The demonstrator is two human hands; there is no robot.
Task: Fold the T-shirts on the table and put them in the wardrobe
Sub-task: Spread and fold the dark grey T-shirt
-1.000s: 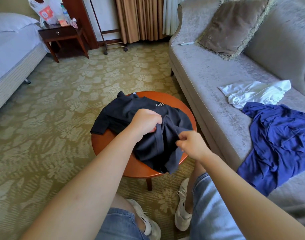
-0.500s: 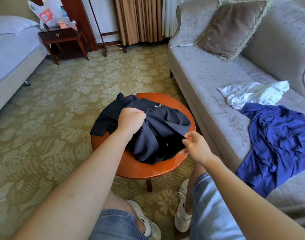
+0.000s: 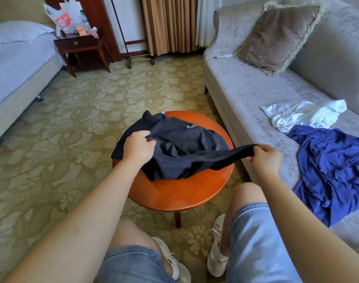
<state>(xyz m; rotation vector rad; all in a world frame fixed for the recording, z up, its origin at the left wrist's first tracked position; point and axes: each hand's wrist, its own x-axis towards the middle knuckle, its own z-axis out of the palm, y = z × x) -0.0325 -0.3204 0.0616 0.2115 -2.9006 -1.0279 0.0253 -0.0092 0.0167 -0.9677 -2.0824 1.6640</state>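
Gripping, left: left hand (image 3: 138,147) has its fingers curled into a bunch of the dark T-shirt (image 3: 184,144), on the shirt's left side above the tabletop.
Pinching, right: right hand (image 3: 265,158) pinches an edge of the same shirt and draws it out as a taut strip, in the air past the table's right rim. Hem or sleeve edge, cannot tell.
Shirt location: mostly heaped on the round wooden table (image 3: 180,195), with the collar end on the far side and a small logo facing up. One part hangs over the left rim.
Handling: light, limp knit with no stiffness, so it drapes and bunches. It gives under pull, as the taut strip shows. Not fragile.
Hold points: my call is seams and corners, meaning shoulders or hem corners, one per hand. Mid-panel grabs only bunch it more.
Risk: the tabletop looks glossy and smaller than a spread shirt, so overhanging cloth may drag the rest off.
Queue: white T-shirt (image 3: 303,115) and blue T-shirt (image 3: 333,168) lie crumpled on the sofa (image 3: 245,88), apparently touching, and the blue one spills over the seat front.
Beyond: cushion (image 3: 280,33) at the sofa's far end, patterned carpet (image 3: 72,119) underfoot.
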